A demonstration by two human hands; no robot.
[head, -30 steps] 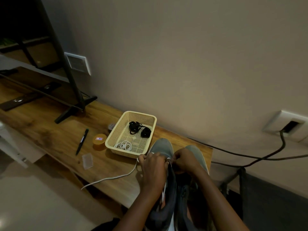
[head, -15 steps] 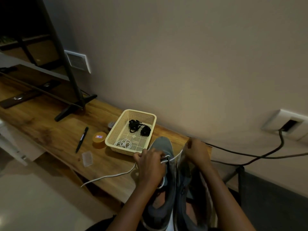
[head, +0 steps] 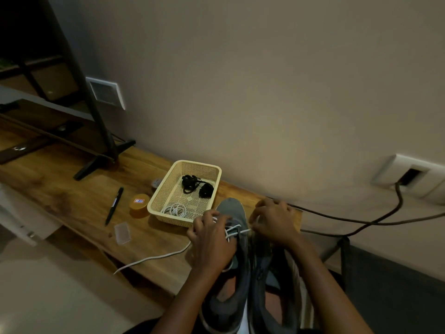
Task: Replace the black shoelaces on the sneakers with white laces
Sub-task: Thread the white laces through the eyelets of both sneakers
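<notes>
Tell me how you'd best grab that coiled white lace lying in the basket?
Pinch the coiled white lace across its bunched loops, coming straight down from above. It lies flat on the floor of the basket, close to the near wall, so the walls block a sideways approach. The bunched loops probably give a fuller hold than a single strand.

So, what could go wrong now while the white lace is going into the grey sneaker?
1. The white lace has a long loose end trailing to the table edge; it may snag, or the ends may come out uneven.
2. The grey sneaker lies only partly on the table, so pulling with the left hand and right hand might tip it.
</notes>
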